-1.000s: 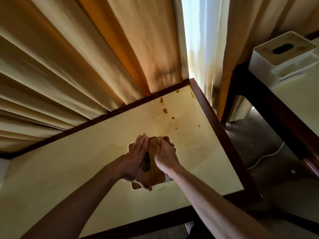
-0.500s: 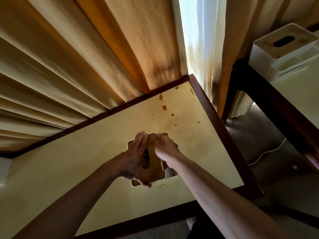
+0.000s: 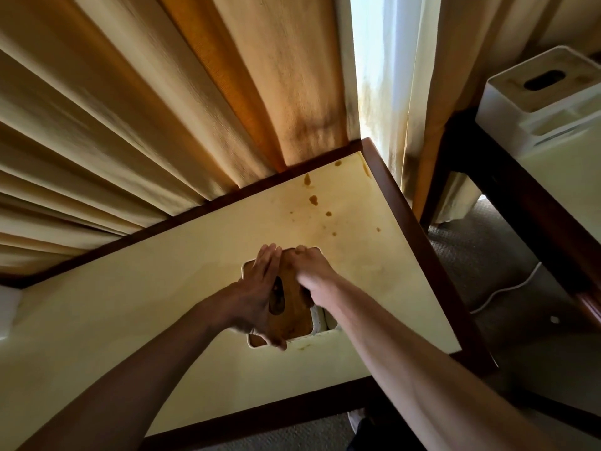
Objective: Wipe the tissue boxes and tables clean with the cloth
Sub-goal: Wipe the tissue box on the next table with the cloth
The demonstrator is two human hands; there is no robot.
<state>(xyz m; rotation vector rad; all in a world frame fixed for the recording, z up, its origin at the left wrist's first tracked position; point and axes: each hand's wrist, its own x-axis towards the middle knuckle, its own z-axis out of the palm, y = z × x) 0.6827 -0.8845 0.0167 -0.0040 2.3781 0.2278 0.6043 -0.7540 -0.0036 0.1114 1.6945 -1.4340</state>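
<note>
The white tissue box with brown wooden lid [image 3: 294,312] on the cream, dark-framed table [image 3: 136,314] is steadied by the flat-fingered left hand [image 3: 257,297]; the right hand [image 3: 313,270] (fingers curled, cloth unseen) has shifted slightly, so lid-wiping continues.

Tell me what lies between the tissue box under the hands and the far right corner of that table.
In the head view, brown spill stains dot the table between the tissue box and that corner; no object stands there.
</note>
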